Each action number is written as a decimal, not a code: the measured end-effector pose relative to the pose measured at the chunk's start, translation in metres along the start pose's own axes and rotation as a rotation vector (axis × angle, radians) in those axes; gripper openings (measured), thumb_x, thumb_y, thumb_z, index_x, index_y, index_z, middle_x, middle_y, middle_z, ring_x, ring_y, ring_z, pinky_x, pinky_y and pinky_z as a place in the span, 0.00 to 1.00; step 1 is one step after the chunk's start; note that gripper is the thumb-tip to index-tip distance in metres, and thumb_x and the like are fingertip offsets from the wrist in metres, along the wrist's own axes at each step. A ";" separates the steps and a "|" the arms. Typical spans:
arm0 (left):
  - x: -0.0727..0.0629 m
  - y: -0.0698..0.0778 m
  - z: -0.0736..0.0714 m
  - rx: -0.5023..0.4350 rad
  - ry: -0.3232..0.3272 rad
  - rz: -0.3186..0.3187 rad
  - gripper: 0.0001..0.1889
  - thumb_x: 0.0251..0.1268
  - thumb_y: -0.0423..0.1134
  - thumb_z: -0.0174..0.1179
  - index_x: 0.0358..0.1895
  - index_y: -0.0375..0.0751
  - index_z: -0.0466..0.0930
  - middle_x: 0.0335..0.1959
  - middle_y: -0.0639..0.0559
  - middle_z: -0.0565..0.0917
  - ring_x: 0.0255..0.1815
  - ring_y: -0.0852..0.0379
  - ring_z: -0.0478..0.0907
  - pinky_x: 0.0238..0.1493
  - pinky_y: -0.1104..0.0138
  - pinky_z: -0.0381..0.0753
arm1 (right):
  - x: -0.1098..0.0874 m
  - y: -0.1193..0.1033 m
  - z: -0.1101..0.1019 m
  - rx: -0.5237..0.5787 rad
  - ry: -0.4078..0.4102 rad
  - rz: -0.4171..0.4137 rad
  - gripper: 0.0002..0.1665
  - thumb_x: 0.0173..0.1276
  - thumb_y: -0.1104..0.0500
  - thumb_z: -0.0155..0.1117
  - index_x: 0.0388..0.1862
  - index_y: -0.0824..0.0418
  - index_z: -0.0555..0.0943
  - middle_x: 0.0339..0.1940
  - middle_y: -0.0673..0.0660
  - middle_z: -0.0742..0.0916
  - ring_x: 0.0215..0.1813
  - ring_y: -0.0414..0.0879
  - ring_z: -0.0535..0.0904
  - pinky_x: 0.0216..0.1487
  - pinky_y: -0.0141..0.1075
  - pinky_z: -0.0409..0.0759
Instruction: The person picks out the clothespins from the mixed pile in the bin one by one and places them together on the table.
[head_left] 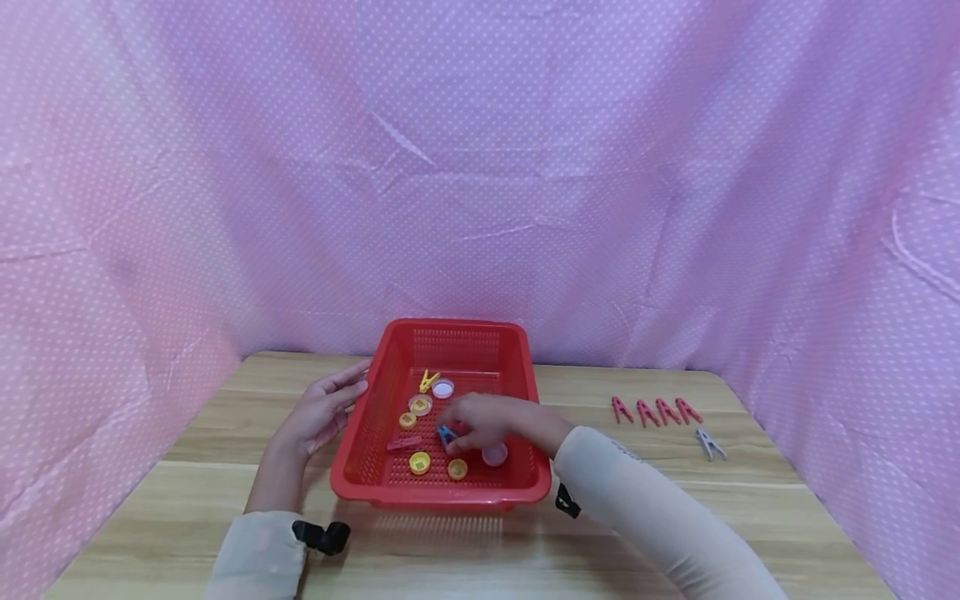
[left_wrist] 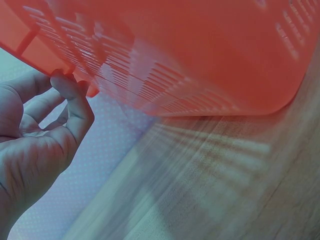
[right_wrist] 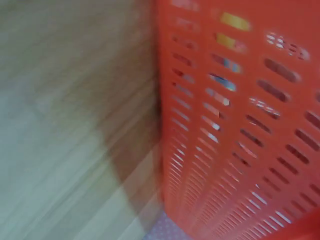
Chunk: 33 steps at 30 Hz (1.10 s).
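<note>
A red plastic basket (head_left: 450, 498) stands on the wooden table. My left hand (head_left: 318, 414) holds its left rim; in the left wrist view the fingers (left_wrist: 75, 100) curl up to that rim. Inside the basket, my right hand (head_left: 483, 419) pinches a blue clothespin (head_left: 447, 436) between thumb and fingers. Around it lie a pink clothespin (head_left: 404, 443), a yellow clothespin (head_left: 429, 381), a yellow round cap (head_left: 419, 462) and several other small round caps or lids. The right wrist view shows only the basket's slotted side (right_wrist: 235, 120), with the hand hidden behind it.
Several pink clothespins (head_left: 647, 412) lie in a row on the table right of the basket. A grey clothespin (head_left: 710, 445) lies just in front of them. A pink dotted curtain (head_left: 480, 183) hangs behind the table (head_left: 187, 500) and along both sides.
</note>
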<state>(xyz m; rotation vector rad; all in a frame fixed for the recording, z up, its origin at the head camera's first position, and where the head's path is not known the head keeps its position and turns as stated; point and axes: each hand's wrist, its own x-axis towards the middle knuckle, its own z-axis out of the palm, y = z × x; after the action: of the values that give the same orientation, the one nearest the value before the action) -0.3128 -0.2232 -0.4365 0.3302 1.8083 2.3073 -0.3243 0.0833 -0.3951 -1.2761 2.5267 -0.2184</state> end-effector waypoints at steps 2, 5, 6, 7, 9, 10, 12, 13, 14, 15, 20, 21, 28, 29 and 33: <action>0.000 0.000 -0.001 -0.006 0.000 0.002 0.32 0.79 0.33 0.55 0.80 0.33 0.56 0.61 0.50 0.82 0.54 0.56 0.84 0.52 0.61 0.87 | 0.001 0.000 0.003 -0.010 -0.022 -0.007 0.26 0.71 0.46 0.70 0.66 0.49 0.82 0.50 0.47 0.85 0.49 0.39 0.77 0.54 0.33 0.80; 0.000 -0.001 -0.001 -0.020 0.000 0.003 0.32 0.78 0.33 0.56 0.80 0.33 0.56 0.61 0.50 0.82 0.53 0.57 0.85 0.52 0.61 0.87 | 0.003 0.000 0.006 -0.047 -0.042 -0.019 0.27 0.71 0.46 0.70 0.67 0.47 0.81 0.51 0.46 0.84 0.51 0.38 0.77 0.57 0.33 0.79; 0.000 -0.001 -0.001 -0.022 -0.001 0.003 0.32 0.78 0.33 0.56 0.80 0.33 0.56 0.61 0.50 0.82 0.53 0.57 0.85 0.52 0.61 0.87 | 0.003 -0.001 0.007 -0.062 -0.051 -0.019 0.28 0.71 0.45 0.69 0.68 0.46 0.80 0.51 0.46 0.83 0.50 0.38 0.76 0.57 0.34 0.79; 0.000 -0.001 -0.001 -0.024 0.000 0.003 0.32 0.78 0.33 0.56 0.80 0.33 0.56 0.61 0.50 0.82 0.53 0.57 0.85 0.52 0.61 0.87 | 0.003 -0.001 0.007 -0.076 -0.059 -0.021 0.29 0.71 0.45 0.69 0.69 0.46 0.80 0.50 0.46 0.83 0.50 0.38 0.76 0.57 0.34 0.79; 0.000 -0.001 -0.001 -0.022 0.002 0.002 0.32 0.78 0.33 0.56 0.80 0.33 0.56 0.61 0.50 0.82 0.53 0.57 0.85 0.52 0.61 0.87 | 0.003 -0.001 0.008 -0.092 -0.076 -0.020 0.29 0.71 0.44 0.69 0.70 0.45 0.79 0.49 0.46 0.82 0.49 0.38 0.75 0.55 0.33 0.79; 0.000 -0.001 -0.001 -0.019 0.002 0.002 0.32 0.78 0.34 0.56 0.80 0.34 0.56 0.61 0.50 0.82 0.53 0.57 0.85 0.52 0.62 0.87 | 0.003 -0.001 0.008 -0.101 -0.080 -0.021 0.29 0.71 0.44 0.69 0.70 0.45 0.79 0.48 0.46 0.82 0.47 0.38 0.75 0.53 0.33 0.79; 0.000 -0.001 -0.001 -0.012 0.003 -0.001 0.32 0.78 0.34 0.56 0.80 0.34 0.57 0.60 0.50 0.82 0.52 0.57 0.85 0.52 0.62 0.87 | 0.003 -0.001 0.008 -0.109 -0.080 -0.015 0.28 0.71 0.44 0.70 0.68 0.45 0.81 0.48 0.46 0.82 0.46 0.37 0.75 0.52 0.32 0.79; 0.000 -0.001 -0.001 -0.010 0.004 -0.002 0.32 0.78 0.34 0.57 0.80 0.34 0.57 0.60 0.50 0.82 0.52 0.58 0.85 0.52 0.62 0.87 | 0.003 -0.001 0.008 -0.102 -0.076 -0.012 0.26 0.70 0.45 0.70 0.66 0.46 0.82 0.47 0.46 0.82 0.45 0.37 0.75 0.51 0.31 0.79; 0.000 -0.001 0.000 -0.008 0.006 -0.002 0.32 0.78 0.35 0.57 0.80 0.34 0.57 0.60 0.50 0.82 0.52 0.57 0.85 0.52 0.62 0.87 | 0.004 0.000 0.009 -0.097 -0.071 -0.010 0.24 0.70 0.46 0.71 0.64 0.46 0.83 0.47 0.45 0.83 0.45 0.37 0.75 0.51 0.31 0.79; -0.001 -0.001 0.000 -0.007 0.007 -0.003 0.32 0.78 0.35 0.57 0.80 0.34 0.57 0.60 0.51 0.82 0.52 0.58 0.85 0.52 0.62 0.87 | 0.004 0.000 0.009 -0.095 -0.064 -0.013 0.22 0.69 0.47 0.71 0.62 0.47 0.85 0.47 0.45 0.83 0.45 0.37 0.76 0.51 0.30 0.79; -0.001 0.000 0.001 -0.008 0.012 -0.003 0.32 0.78 0.34 0.56 0.80 0.34 0.56 0.58 0.51 0.83 0.52 0.58 0.85 0.51 0.62 0.87 | 0.006 0.003 0.008 -0.043 -0.035 -0.025 0.16 0.68 0.53 0.73 0.55 0.49 0.87 0.44 0.44 0.86 0.44 0.36 0.78 0.49 0.28 0.81; -0.001 0.001 0.001 -0.007 0.012 -0.005 0.32 0.79 0.34 0.56 0.80 0.34 0.56 0.58 0.51 0.83 0.52 0.58 0.85 0.51 0.62 0.87 | 0.006 0.003 0.008 -0.034 -0.029 -0.027 0.16 0.68 0.54 0.73 0.54 0.49 0.87 0.44 0.44 0.86 0.43 0.36 0.78 0.49 0.27 0.81; -0.001 0.001 0.001 -0.007 0.012 -0.014 0.32 0.79 0.35 0.56 0.80 0.34 0.57 0.58 0.51 0.82 0.52 0.57 0.84 0.51 0.62 0.87 | 0.006 0.001 0.006 -0.022 0.015 -0.033 0.11 0.69 0.56 0.73 0.50 0.49 0.88 0.42 0.42 0.86 0.42 0.35 0.78 0.49 0.27 0.81; -0.001 0.001 0.000 -0.009 0.012 -0.014 0.32 0.79 0.34 0.56 0.80 0.34 0.57 0.58 0.51 0.82 0.52 0.57 0.84 0.51 0.62 0.87 | 0.006 0.001 0.007 -0.022 0.019 -0.031 0.11 0.69 0.56 0.73 0.50 0.48 0.88 0.42 0.42 0.86 0.43 0.35 0.79 0.50 0.27 0.82; -0.001 0.001 0.000 -0.012 0.014 -0.015 0.31 0.79 0.33 0.56 0.80 0.34 0.57 0.57 0.52 0.83 0.52 0.58 0.84 0.51 0.62 0.87 | 0.005 0.002 0.007 -0.032 0.037 -0.058 0.12 0.68 0.58 0.73 0.50 0.48 0.88 0.44 0.42 0.87 0.44 0.34 0.80 0.53 0.28 0.82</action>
<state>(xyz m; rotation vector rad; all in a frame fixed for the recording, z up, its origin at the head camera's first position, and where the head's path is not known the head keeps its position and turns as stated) -0.3120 -0.2232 -0.4355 0.2986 1.7962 2.3159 -0.3263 0.0802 -0.4032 -1.3713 2.5357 -0.2173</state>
